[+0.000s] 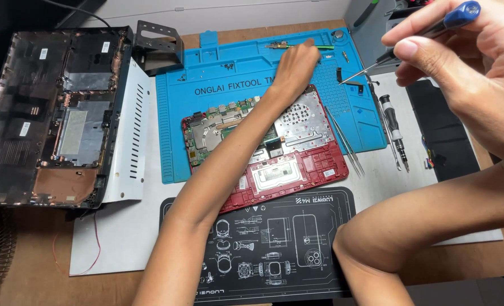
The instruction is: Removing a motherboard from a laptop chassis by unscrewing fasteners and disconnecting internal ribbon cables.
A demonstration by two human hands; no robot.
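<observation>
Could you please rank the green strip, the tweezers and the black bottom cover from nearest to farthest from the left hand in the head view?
From the left hand:
1. Green strip, right at the fingertips in the blue mat's top tray.
2. Tweezers, lower right.
3. Black bottom cover, far left.

Head camera, looking down, close over workbench (122, 238).

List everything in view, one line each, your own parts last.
opened laptop: 1, red, on the blue mat, internals exposed
blue repair mat: 1, blue, table centre
black mat: 1, black with white drawings, near edge
laptop bottom cover: 1, black, far left
tweezers: 1, silver, right of laptop
spare screwdriver: 1, black and silver, right of the mat
screwdriver: 1, blue-handled, in right hand
left hand: reaching to the mat's top tray
right hand: raised, fingers gripping screwdriver
</observation>
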